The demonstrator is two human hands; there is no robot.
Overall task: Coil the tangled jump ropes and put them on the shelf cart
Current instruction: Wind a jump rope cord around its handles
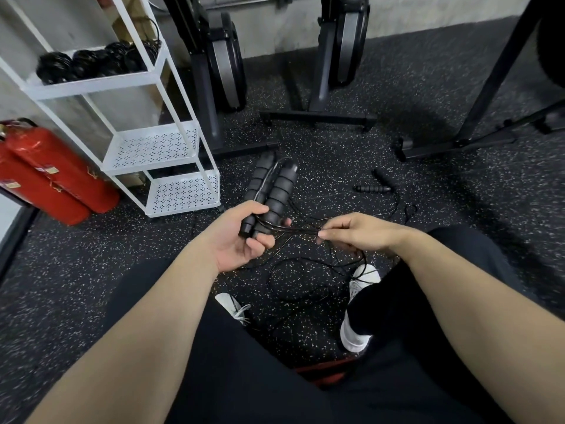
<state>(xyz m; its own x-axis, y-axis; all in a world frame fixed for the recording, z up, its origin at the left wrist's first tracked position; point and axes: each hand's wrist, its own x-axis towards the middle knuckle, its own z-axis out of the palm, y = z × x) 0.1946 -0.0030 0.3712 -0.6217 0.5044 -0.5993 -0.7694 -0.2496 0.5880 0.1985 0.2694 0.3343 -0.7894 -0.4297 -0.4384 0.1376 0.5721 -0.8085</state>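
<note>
Black trousers (244,377) fill the bottom of the view, the person seated low with knees apart and white shoes (362,281) planted on the speckled rubber floor (76,286). Both bare forearms reach forward over the lap.

Out in front, the left hand (241,237) grips a pair of black foam jump rope handles (272,191) side by side, fingers curled round their lower ends so the handles point up and away toward the cart. Thin black cord (299,231) runs from the bottom of those handles across to the right hand (357,232), which pinches several strands together between thumb and fingertips, just beside the left hand. From that pinch the rest of the cord drops in loose, crossed loops (305,280) onto the floor between the shoes.

Further out to the right, well apart from both hands, a second pair of black handles (374,188) lies on the floor with its own cord trailing back toward the tangle.

To the left stands the white shelf cart (171,191); its two lower perforated trays show bare metal, while the top tray holds several coiled black ropes (91,64) in a row. Two red fire extinguishers (52,179) lie beside the cart, and dark exercise machines (336,71) stand along the wall behind.
</note>
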